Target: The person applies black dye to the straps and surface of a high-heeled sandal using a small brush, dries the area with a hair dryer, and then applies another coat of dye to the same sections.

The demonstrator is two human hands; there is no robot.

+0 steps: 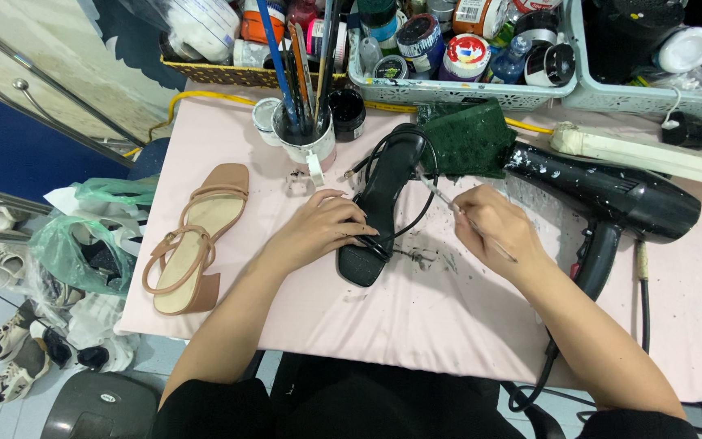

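Left hand (pixel 318 228) presses flat on the black sandal (pixel 379 207); right hand (pixel 489 223), just beside it, pinches a thin brush (pixel 457 210). Best to keep the sandal pinned and use short, light strokes

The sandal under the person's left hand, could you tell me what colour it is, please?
Black: the sandal shows clearly in the head view.
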